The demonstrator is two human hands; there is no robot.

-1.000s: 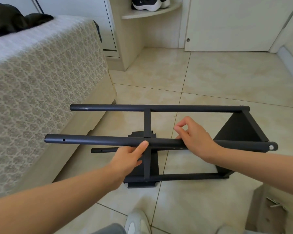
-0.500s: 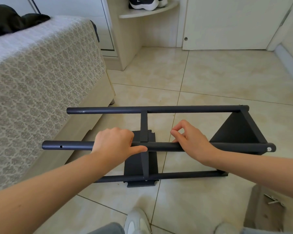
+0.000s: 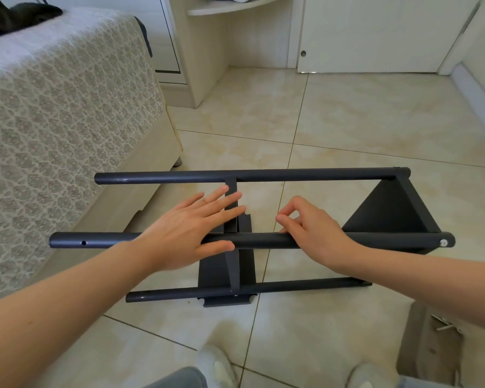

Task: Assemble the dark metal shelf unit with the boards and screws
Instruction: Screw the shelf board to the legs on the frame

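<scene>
Shelf frame [image 3: 291, 175] lies on its side on the floor [image 3: 347, 121] under both hands, its nearest pole [image 3: 263, 242] passing beneath the palms. The left hand [image 3: 185, 233] spreads flat with straight fingers across that pole. The right hand [image 3: 314, 233], apart from it to the right, curls its fingers over the same pole.

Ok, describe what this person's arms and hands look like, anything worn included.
Both forearms are bare to the frame edge: no sleeves show. The left hand and right hand wear no gloves; no rings, watch or bracelets are visible.
</scene>
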